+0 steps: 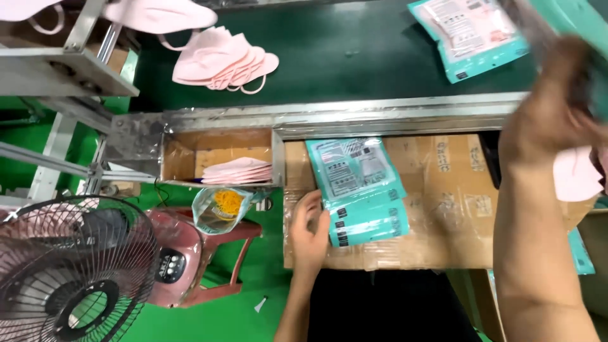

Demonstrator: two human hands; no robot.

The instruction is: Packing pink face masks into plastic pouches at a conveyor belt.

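My left hand (309,229) rests on the cardboard board (443,209), fingers touching the left edge of a small stack of teal and clear pouches (360,189). My right hand (557,111) is raised at the right, blurred, gripping a teal pouch (586,38) with a pink face mask (575,174) showing below the palm. Another teal pouch (468,35) lies on the dark green belt (342,57) at the top right.
A pile of pink masks (221,60) sits on the belt at the upper left. More pink masks (235,171) lie in a cardboard tray. A fan (76,272), a red stool (209,253) and a bag of rubber bands (221,208) stand on the green floor.
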